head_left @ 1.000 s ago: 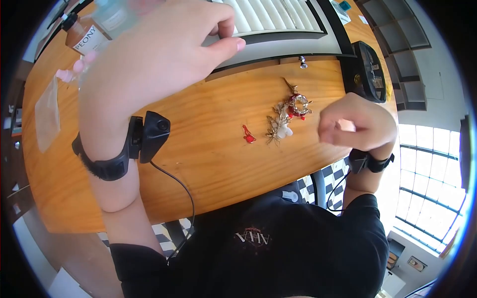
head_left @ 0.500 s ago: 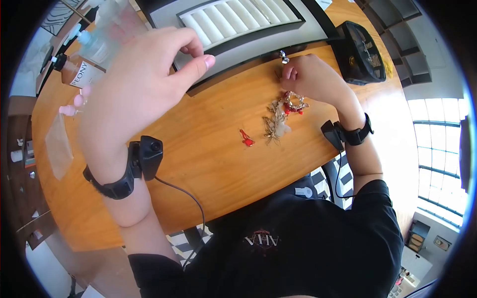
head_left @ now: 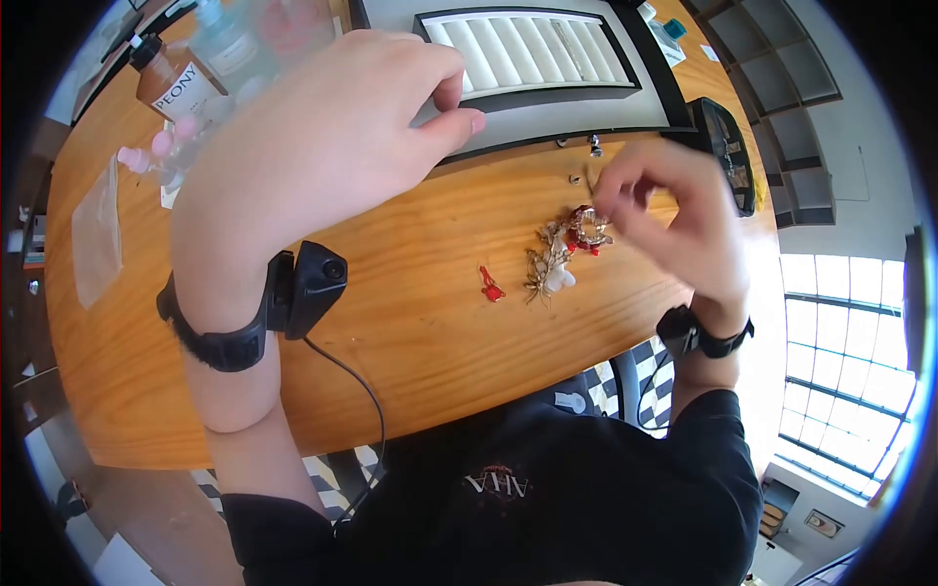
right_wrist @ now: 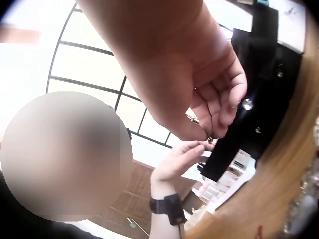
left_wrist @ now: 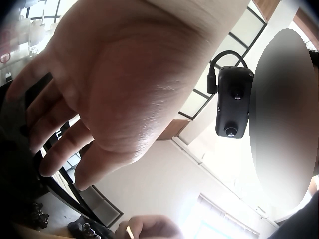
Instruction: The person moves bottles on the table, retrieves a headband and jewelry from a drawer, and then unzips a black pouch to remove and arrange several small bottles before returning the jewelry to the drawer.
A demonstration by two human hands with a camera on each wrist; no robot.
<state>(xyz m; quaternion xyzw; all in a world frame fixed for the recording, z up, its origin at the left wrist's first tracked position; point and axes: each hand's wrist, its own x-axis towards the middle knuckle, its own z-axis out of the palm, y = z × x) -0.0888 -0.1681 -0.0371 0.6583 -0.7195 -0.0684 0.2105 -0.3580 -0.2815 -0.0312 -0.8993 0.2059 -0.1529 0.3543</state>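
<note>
My left hand [head_left: 322, 146] hovers at the front edge of the grey tray [head_left: 508, 122], fingers loosely extended and holding nothing; its palm [left_wrist: 124, 84] fills much of the left wrist view. My right hand [head_left: 684, 210] is above the table at the right, blurred in the head view. In the right wrist view its fingertips pinch a small gold-coloured piece [right_wrist: 210, 140]. Near it lie a red-and-gold ring-shaped ornament [head_left: 589, 227], a gold branch-like ornament with white parts [head_left: 555, 269] and small silvery pieces [head_left: 575, 180]. A red ornament [head_left: 490, 285] lies farther left.
A white padded ring holder [head_left: 528, 54] stands on the tray. At the back left are a PEONY bottle [head_left: 181, 90], other bottles and pink items [head_left: 147, 156]. A clear bag [head_left: 96, 234] lies at left, a black case [head_left: 728, 146] at right.
My right hand went in beside the ornaments, then drew back towards the right with the slim gold piece that lay above the ring-shaped ornament. My left hand stays near the tray edge.
</note>
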